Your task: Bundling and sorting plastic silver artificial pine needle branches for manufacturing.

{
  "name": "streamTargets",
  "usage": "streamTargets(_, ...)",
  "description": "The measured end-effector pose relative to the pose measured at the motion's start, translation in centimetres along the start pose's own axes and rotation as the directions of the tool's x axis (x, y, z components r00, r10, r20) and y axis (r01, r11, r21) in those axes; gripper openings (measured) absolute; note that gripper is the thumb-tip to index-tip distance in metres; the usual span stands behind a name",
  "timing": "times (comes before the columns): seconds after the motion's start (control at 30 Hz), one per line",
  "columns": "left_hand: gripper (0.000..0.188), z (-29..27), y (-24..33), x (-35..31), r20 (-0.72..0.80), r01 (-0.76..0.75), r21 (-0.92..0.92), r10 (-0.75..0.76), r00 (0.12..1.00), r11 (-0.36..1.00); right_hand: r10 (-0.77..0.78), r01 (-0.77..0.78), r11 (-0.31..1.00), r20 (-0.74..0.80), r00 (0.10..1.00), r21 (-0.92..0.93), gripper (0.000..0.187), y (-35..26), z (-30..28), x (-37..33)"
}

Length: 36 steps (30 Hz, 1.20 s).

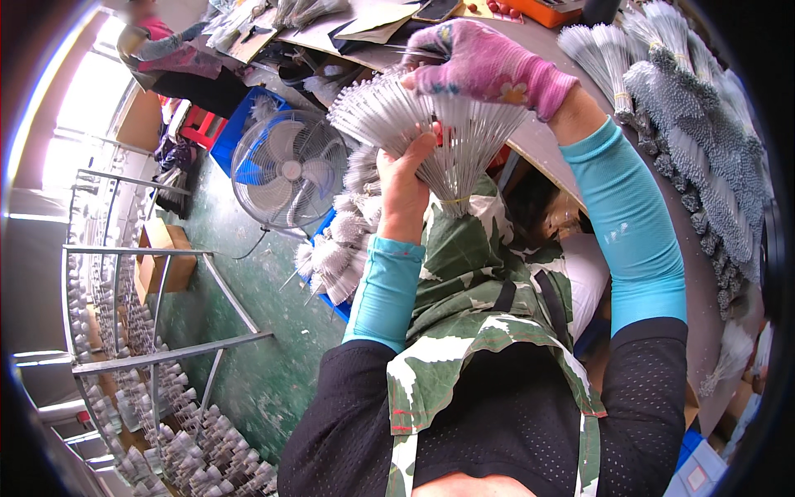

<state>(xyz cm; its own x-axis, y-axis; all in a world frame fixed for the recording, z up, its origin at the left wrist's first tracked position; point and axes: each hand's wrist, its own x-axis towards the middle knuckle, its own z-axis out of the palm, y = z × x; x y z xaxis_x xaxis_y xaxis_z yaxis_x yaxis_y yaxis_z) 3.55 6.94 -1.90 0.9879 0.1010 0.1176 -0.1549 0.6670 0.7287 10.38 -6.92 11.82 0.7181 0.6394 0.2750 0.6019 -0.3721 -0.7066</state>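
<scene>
In front of my chest, my left hand [405,178] is bare and wrapped round a fanned bundle of thin pale wire stems [464,157]. The stems spread wide at the top, with small knobbed tips, and draw together into a banded point at the bottom. Over the top of the bundle reaches my right hand [484,68] in a pink flowered glove with bare fingertips. Its fingers are bent together at the tips of the stems. A thin dark metal sliver [421,53] shows beside these fingers; what exactly they pinch is hidden.
More stem bundles lie piled on the table [700,240] at my right and in a blue crate [341,308] at my left. A floor fan [290,170] stands left, beyond a metal rack [157,359]. Another person [178,54] works far left.
</scene>
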Motion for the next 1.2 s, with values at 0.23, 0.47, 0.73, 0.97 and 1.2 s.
streamTargets(0.23,0.031,-0.1,0.7,0.5,-0.012,-0.017,-0.099,0.016,1.000,0.995,0.082,-0.082,0.996,-0.012,0.997,-0.020,0.017,2.8,-3.3,-2.1)
streamTargets(0.47,0.039,2.1,0.7,1.2,0.030,-0.044,0.037,0.043,0.999,0.998,-0.083,0.071,0.985,0.077,0.994,0.156,0.030,-1.2,-2.7,-0.4)
streamTargets(0.73,0.035,-1.1,2.1,1.3,0.293,0.129,0.018,-0.129,0.947,0.991,-0.086,0.084,0.992,0.022,0.996,0.094,0.021,0.9,-1.8,-0.2)
streamTargets(0.97,0.032,1.1,2.1,0.9,0.171,0.171,0.132,-0.193,0.966,0.976,0.010,-0.001,0.984,-0.050,0.999,0.177,0.021,-0.3,-1.9,1.1)
streamTargets(1.2,0.025,1.3,2.0,0.4,0.189,0.070,0.206,-0.110,0.976,0.976,-0.181,-0.101,0.703,-0.314,0.932,-0.704,0.027,-3.3,3.5,2.1)
